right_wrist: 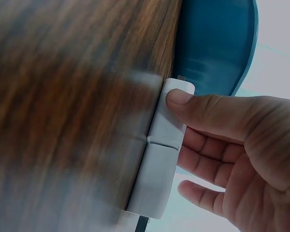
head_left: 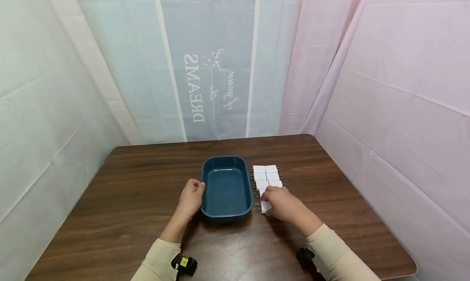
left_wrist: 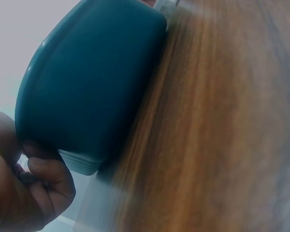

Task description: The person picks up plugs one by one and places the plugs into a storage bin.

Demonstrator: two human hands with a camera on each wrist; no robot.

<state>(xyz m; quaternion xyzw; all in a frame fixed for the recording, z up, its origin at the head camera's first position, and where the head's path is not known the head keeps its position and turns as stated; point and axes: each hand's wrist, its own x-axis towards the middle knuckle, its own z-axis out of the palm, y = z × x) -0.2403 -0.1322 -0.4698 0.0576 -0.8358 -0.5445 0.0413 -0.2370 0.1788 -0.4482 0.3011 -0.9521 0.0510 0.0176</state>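
Note:
A deep blue rectangular plastic tray (head_left: 227, 193) stands on the table, its inside bare. My left hand (head_left: 191, 198) grips the left rim of it with thumb and curled fingers; the left wrist view shows them at the tray's edge (left_wrist: 94, 77). To the right of the tray lie several white plug adapters (head_left: 260, 176) in two columns, metal prongs pointing outward. Over the near end of these is my right hand (head_left: 282, 203), which pinches a white plug adapter (right_wrist: 171, 118) between thumb and fingers. A second adapter (right_wrist: 154, 181) lies end to end with it. The hand partly covers the near adapters in the head view.
The dark wood-grain table (head_left: 147, 171) carries all of this. Pale curtains (head_left: 396, 109) hang around its back and sides. Each sleeve has a small black camera (head_left: 189, 266) at the wrist.

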